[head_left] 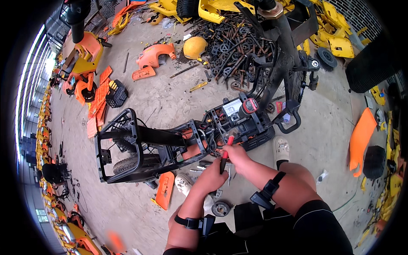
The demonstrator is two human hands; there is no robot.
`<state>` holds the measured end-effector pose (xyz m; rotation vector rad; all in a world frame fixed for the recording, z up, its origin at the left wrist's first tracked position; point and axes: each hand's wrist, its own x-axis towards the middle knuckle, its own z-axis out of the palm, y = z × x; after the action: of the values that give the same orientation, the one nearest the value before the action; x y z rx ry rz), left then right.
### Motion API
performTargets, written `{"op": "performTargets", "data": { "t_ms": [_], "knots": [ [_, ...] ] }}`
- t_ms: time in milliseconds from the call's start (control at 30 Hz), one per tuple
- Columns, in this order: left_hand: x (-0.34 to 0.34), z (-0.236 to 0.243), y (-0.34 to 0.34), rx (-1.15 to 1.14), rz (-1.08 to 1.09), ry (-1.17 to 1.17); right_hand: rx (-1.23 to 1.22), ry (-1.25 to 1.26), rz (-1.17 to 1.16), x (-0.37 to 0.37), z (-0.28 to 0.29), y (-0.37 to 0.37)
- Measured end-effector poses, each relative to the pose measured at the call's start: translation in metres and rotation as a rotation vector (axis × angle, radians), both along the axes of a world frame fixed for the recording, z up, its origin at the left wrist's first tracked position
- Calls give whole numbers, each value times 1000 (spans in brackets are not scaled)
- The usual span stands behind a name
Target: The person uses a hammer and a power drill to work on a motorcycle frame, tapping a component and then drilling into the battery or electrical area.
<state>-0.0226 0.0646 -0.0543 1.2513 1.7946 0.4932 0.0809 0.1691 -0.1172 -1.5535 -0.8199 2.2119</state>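
My left hand (214, 176) is closed round the black lower grip of a red and black handled tool (226, 151), apparently a hammer. My right hand (236, 154) is closed on the same handle higher up. The tool's far end reaches into a dark stripped scooter frame (155, 136) lying across the floor in front of me; what it touches there is hard to make out. Near that end are a red-and-black cylindrical object (250, 106) and exposed cables. Small metal tools (199, 169) lie below the frame.
A heap of rusty metal parts (231, 55), yellow panels (342, 46) and orange panels (361, 140) lie around. An orange piece (165, 190) and a small wheel (221, 208) are near my feet. A black crate (116, 93) sits at left; rows of yellow scooters (44, 127) line the far left.
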Motion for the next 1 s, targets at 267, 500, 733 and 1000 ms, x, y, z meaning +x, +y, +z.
{"op": "performTargets", "data": {
  "t_ms": [267,500,733,1000],
  "knots": [
    [-5,25,11,-396,48,-587,-70,-17,-374,9,-13,11],
    [-9,19,13,-222,59,-328,-66,-2,-325,9,-7,12],
    [-6,18,18,-226,-6,-350,-90,50,-292,17,-20,15],
    [6,-5,14,-104,-80,-296,-73,-25,-203,23,-29,14]
  ]
}}
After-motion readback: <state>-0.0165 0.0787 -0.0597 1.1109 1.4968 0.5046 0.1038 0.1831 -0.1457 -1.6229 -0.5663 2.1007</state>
